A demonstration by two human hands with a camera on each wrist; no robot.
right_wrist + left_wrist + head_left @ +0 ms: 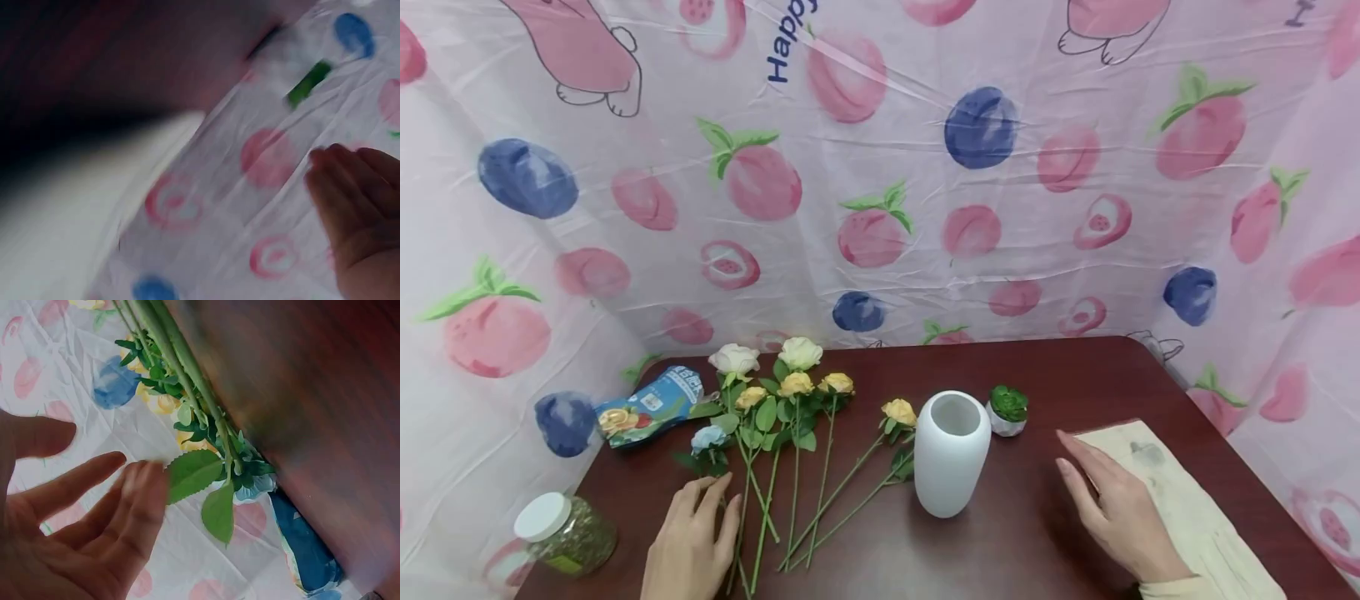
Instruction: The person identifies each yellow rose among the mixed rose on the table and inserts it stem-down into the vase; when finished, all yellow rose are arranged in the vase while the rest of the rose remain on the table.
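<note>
Dark tabletop [1018, 517] is backed by a fruit-print sheet [917, 158]. Flowers [766, 414] are laid just beside left hand [688, 537]; white vase [951, 467] is stood between hands, nearer right hand [1116, 517]. Fingers loosely extended on both, nothing gripped.

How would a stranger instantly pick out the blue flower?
On the dark table, flowers lie spread left of the white vase. Among their heads, the blue flower is the leftmost, just beyond the left hand. It alone is pale blue; the others are yellow or whitish.
</note>
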